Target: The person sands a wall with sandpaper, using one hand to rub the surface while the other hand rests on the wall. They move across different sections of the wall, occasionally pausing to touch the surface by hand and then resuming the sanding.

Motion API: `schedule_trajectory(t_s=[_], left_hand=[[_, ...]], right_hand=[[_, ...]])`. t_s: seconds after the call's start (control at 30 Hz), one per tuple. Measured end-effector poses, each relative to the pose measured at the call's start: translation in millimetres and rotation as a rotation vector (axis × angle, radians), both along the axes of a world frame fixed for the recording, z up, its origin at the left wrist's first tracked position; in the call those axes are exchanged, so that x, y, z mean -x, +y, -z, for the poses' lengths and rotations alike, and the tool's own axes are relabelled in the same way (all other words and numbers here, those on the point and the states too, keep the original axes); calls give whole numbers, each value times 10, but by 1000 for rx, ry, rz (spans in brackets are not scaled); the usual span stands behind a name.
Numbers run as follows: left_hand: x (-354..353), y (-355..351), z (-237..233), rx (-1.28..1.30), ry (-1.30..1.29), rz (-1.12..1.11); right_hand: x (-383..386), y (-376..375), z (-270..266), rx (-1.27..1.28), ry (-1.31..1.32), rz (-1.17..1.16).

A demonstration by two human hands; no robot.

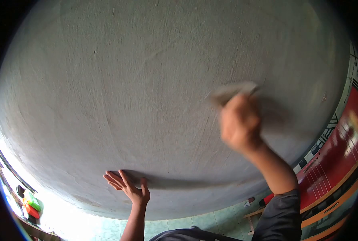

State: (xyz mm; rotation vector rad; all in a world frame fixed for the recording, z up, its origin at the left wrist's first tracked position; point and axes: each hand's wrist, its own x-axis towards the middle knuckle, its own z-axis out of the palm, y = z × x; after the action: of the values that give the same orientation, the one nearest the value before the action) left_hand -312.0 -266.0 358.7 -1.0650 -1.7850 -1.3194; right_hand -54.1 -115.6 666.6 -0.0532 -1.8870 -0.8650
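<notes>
A blurred flat tool in the right hand, in front of a rough grey wall.
The right hand's grip is clenched around the tool, which sits right of centre against the grey expanse; blur hides its exact shape and whether its edge touches the surface. Lower and to the left, the left hand has a released grip, fingers spread, palm toward the wall, near its foot. Pale green floor tiles show below, a glossy red panel at far right, and bright orange and green items at lower left.
</notes>
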Motion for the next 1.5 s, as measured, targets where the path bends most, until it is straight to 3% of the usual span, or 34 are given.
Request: schedule_trajectory(t_s=[0.1, 0.2, 0.37, 0.43, 0.57, 0.63, 0.73, 0.83, 0.87, 0.97, 1.07, 1.23, 1.33, 1.5], left_hand=[[-121, -54, -343, -48, 19, -13], [-263, -61, -592, -78, 28, 8], [-100, -24, -645, -108, 98, -56], [-43, 29, -607, -131, 146, -86], [-24, 83, -577, -150, 211, -144], [-8, 92, -577, -151, 219, -151], [19, 91, -563, -153, 232, -144], [-7, 98, -561, -156, 229, -142], [-15, 86, -562, -151, 231, -147], [31, 58, -565, -130, 228, -169], [30, 91, -543, -131, 226, -192], [49, 109, -472, -130, 218, -226], [-10, 108, -520, -137, 205, -239], [-135, 160, -593, -152, 131, -266]], right_hand=[[-66, -219, 680, -44, -344, -35], [-298, -217, 566, -140, -270, -22], [-443, 7, -271, 178, 424, 73], [-424, -17, -247, 146, 423, 162], [-142, -228, 611, -31, -261, -34], [-128, -279, 679, -106, -310, -3], [-242, -111, 196, -138, -100, -27], [-431, -87, -471, -194, 388, 210], [-428, -65, -439, -129, 326, 138], [-298, 108, 109, -37, -71, -123], [-254, 84, 622, -94, -330, -130], [-739, 349, 435, -192, -96, 38], [-985, 312, 520, 54, 163, -1], [-1259, 133, 1730, 267, 135, 30]])
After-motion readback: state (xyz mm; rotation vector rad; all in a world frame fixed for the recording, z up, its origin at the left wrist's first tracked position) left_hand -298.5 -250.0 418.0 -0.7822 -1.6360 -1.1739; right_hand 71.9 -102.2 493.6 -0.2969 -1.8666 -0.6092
